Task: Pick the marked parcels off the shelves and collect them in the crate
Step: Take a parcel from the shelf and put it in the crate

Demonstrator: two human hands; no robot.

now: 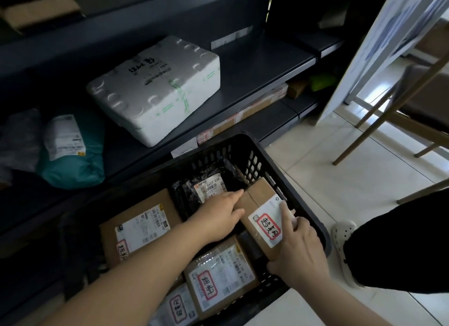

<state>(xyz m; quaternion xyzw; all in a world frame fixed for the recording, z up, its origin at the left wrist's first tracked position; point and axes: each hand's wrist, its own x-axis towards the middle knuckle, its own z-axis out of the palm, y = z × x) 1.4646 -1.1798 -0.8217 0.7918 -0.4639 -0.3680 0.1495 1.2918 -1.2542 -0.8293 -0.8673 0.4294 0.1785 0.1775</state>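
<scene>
Dark shelves rise behind the crate [317,227]; at its right end sits a marked box [257,197]; the right hand [298,252] grips its near corner, the left hand [218,214] presses straight-fingered against its side; likely settling it; next, letting go and reaching shelfward.

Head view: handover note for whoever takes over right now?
Left grip: fingers straight, against the small brown box's left side.
Right grip: holds that box's near end, index on its label.
Box is at the crate's right wall, not yet released.
Done: several labelled parcels lie in the crate.
Left: release box; foam box and teal bag sit on shelves, marking unclear.
</scene>
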